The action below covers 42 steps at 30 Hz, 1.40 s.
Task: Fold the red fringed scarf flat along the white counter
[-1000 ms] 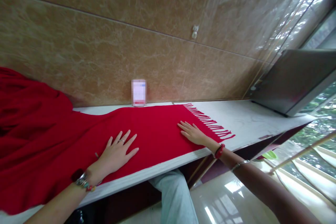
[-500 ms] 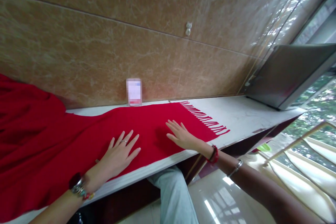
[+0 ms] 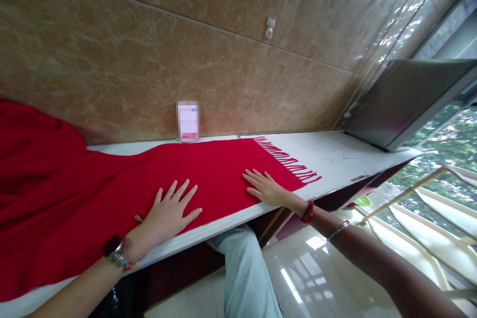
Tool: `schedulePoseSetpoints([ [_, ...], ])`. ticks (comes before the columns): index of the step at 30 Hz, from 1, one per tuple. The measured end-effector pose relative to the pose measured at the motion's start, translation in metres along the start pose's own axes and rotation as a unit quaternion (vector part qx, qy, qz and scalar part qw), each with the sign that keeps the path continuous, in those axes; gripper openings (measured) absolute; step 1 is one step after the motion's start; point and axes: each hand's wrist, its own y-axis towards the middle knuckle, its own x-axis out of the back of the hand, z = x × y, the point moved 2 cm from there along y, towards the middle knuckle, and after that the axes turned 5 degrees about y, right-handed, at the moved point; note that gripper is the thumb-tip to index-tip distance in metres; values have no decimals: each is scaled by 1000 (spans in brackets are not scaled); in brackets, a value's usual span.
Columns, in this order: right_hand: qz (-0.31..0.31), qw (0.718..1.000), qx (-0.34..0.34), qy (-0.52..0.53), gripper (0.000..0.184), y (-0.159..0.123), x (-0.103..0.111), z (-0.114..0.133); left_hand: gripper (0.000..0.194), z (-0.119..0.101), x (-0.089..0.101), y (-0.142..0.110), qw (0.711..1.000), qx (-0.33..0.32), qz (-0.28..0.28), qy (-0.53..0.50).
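Note:
A red scarf [image 3: 212, 174] with a fringed right end lies spread along a narrow white counter [image 3: 335, 151]. Its left part is bunched in loose folds against the wall. My left hand [image 3: 167, 211] rests on the middle of the cloth, palm down with fingers spread. Further right, near the fringe [image 3: 288, 159], my right hand [image 3: 265, 188] lies flat on the scarf, fingers stretched out. Neither hand grips the fabric. A small tag-like bit [image 3: 138, 218] shows beside my left wrist.
Against the brown marbled wall [image 3: 149, 69] leans a phone-like card [image 3: 188, 121], its face blurred out. A dark grey panel-like object [image 3: 406, 102] stands at the counter's right end. Below are my leg [image 3: 248, 273] and shiny floor tiles; a pale rack [image 3: 417, 228] is at right.
My right hand has slid slightly right along the scarf and now lies flat on it. My left hand stays spread in nearly the same place. The view has shifted a little.

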Motion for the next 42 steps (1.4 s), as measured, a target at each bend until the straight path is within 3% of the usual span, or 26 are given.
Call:
schedulePoseSetpoints([
  [8, 1, 997, -47, -68, 42, -38, -16, -124, 62, 2, -5, 0, 1000, 0, -5, -3],
  [11, 25, 991, -105, -82, 41, -49, -16, -147, 63, 2, -1, -1, 1000, 3, 14, -8],
  [13, 42, 986, -128, -96, 39, -50, -12, -149, 64, 3, 2, -1, 999, 0, 35, -19],
  [17, 10, 993, -94, -76, 38, -23, 4, -117, 62, 9, 11, 10, 996, -3, 73, -55],
  [21, -43, 999, -11, -12, 46, 35, 17, -49, 60, 20, 21, 40, 998, 43, 15, -52],
  [24, -36, 998, 50, 29, 54, 76, 13, -1, 62, 29, 17, 65, 996, 76, -12, -48],
  [26, -19, 996, 80, 42, 55, 93, 6, 14, 61, 34, 9, 75, 995, 85, -7, -42],
  [28, -2, 995, 89, 46, 54, 97, -1, 12, 59, 38, -1, 79, 996, 83, 7, -31],
  [31, 8, 998, 56, 42, 51, 87, -7, -23, 56, 41, -10, 78, 997, 74, 16, -20],
  [37, 25, 994, -104, 14, 49, 54, -7, -126, 57, 41, -9, 77, 997, 67, 18, -25],
  [42, 19, 979, -201, -28, 50, 36, 0, -166, 57, 40, -11, 77, 997, 67, 15, -33],
])
